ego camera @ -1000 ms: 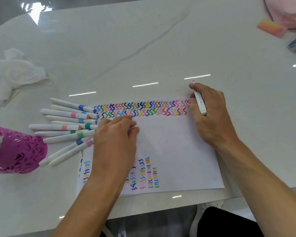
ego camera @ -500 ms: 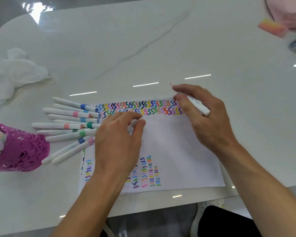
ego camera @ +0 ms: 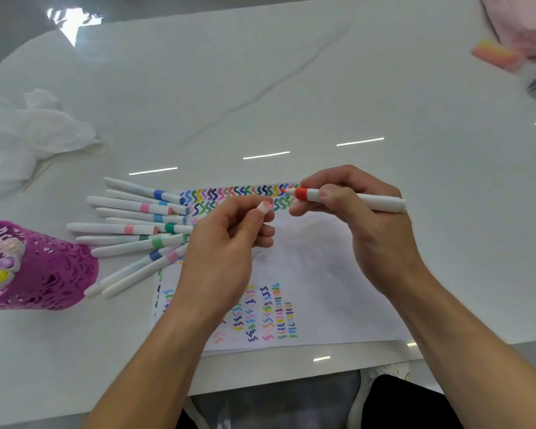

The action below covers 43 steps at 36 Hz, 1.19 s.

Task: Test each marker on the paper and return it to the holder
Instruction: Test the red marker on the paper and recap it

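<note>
Here, above the squiggle-covered white paper sheet (ego camera: 322, 267), the right hand (ego camera: 372, 233) has its grip clamped on a white, red-banded marker (ego camera: 369, 204), tip bare; the left hand (ego camera: 226, 255) pinches its white cap (ego camera: 264, 208). A misaligned push could smear ink on skin.

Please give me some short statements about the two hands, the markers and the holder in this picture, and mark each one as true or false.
1. The right hand holds a red-banded marker with its tip bare. True.
2. The left hand lies flat on the paper. False: it pinches a cap above the paper.
3. The purple holder stands to the right of the paper. False: it is at the left.
4. Several markers lie on the table by the paper's left edge. True.
5. The paper is blank. False: it carries rows of coloured squiggles.
</note>
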Tool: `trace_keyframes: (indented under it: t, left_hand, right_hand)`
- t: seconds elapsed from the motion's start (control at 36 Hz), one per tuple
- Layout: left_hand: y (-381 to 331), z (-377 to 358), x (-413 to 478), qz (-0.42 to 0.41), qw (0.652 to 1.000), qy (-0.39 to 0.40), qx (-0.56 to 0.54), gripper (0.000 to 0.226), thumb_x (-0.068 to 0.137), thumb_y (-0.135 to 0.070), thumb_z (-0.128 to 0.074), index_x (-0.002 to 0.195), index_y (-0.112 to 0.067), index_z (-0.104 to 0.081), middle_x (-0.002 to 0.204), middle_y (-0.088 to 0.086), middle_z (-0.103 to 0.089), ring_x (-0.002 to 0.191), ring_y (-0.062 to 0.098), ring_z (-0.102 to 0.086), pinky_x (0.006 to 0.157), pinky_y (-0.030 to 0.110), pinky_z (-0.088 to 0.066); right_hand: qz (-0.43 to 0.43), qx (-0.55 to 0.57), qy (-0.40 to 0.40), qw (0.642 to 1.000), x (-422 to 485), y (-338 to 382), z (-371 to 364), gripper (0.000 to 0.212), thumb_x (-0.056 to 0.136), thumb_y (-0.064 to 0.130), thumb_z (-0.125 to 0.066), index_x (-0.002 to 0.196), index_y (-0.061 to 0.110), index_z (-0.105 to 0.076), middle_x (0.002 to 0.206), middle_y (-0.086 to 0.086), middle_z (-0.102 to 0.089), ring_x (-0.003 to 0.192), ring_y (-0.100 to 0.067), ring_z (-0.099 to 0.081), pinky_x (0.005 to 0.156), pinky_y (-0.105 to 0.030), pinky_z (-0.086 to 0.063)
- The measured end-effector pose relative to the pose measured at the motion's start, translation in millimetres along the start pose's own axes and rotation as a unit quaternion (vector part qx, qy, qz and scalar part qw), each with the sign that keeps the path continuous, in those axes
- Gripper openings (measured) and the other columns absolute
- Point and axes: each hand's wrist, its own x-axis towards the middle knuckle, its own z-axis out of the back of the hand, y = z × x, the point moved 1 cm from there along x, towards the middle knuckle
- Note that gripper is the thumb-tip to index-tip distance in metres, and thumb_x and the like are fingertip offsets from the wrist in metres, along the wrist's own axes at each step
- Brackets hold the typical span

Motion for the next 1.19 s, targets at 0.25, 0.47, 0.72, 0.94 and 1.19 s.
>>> trace_keyframes:
  t: [0.25, 0.47, 0.72, 0.94, 1.19]
  left_hand:
    - [-1, 0, 1, -0.012, 1.0, 0.015, 0.011, 0.021, 0.103, -0.022, -0.056, 0.103, -0.03, -0.075, 0.093, -0.008, -0.074, 0.086, 0.009, -0.069, 0.071, 0.02, -0.055]
    - [-1, -2, 0, -0.018, 0.998, 0.034, 0.043, 0.029, 0.105, -0.019, -0.05, 0.106, -0.036, -0.073, 0.096, -0.012, -0.073, 0.089, 0.006, -0.068, 0.071, 0.018, -0.054]
    - [-1, -3, -2, -0.019, 0.996, 0.062, 0.054, 0.028, 0.104, -0.017, -0.051, 0.111, -0.033, -0.074, 0.091, -0.008, -0.075, 0.084, 0.009, -0.07, 0.074, 0.02, -0.057]
    - [-1, 1, -1, -0.003, 0.999, 0.039, -0.018, 0.017, 0.101, -0.015, -0.058, 0.103, -0.017, -0.074, 0.081, 0.0, -0.075, 0.073, 0.011, -0.07, 0.069, 0.021, -0.055]
    - [-2, 4, -1, -0.03, 1.0, -0.005, -0.003, 0.018, 0.098, -0.01, -0.061, 0.1, -0.02, -0.077, 0.077, -0.001, -0.075, 0.069, 0.009, -0.069, 0.064, 0.017, -0.053]
  right_hand:
    - [-0.004, 0.006, -0.001, 1.0, 0, 4, -3, 0.018, 0.088, 0.017, -0.057, 0.085, 0.013, -0.074, 0.078, -0.007, -0.079, 0.078, -0.023, -0.078, 0.079, -0.027, -0.06]
    - [-0.011, -0.038, 0.007, 0.999, 0, 1, -4, 0.019, 0.089, 0.018, -0.056, 0.085, 0.013, -0.074, 0.072, -0.002, -0.078, 0.078, -0.021, -0.077, 0.076, -0.028, -0.06]
    - [-0.039, -0.068, 0.034, 0.996, 1, -4, -7, 0.021, 0.091, 0.024, -0.062, 0.081, 0.007, -0.071, 0.064, 0.0, -0.071, 0.064, -0.01, -0.066, 0.06, -0.018, -0.05]
    - [-0.041, 0.021, 0.031, 0.998, 1, -3, -8, 0.016, 0.099, 0.011, -0.068, 0.085, 0.008, -0.062, 0.068, -0.01, -0.074, 0.058, -0.017, -0.064, 0.057, -0.024, -0.052]
    - [-0.07, 0.092, 0.049, 0.992, 0, -12, -17, 0.015, 0.092, 0.022, -0.071, 0.08, 0.017, -0.064, 0.076, -0.018, -0.075, 0.061, -0.025, -0.067, 0.056, -0.03, -0.05]
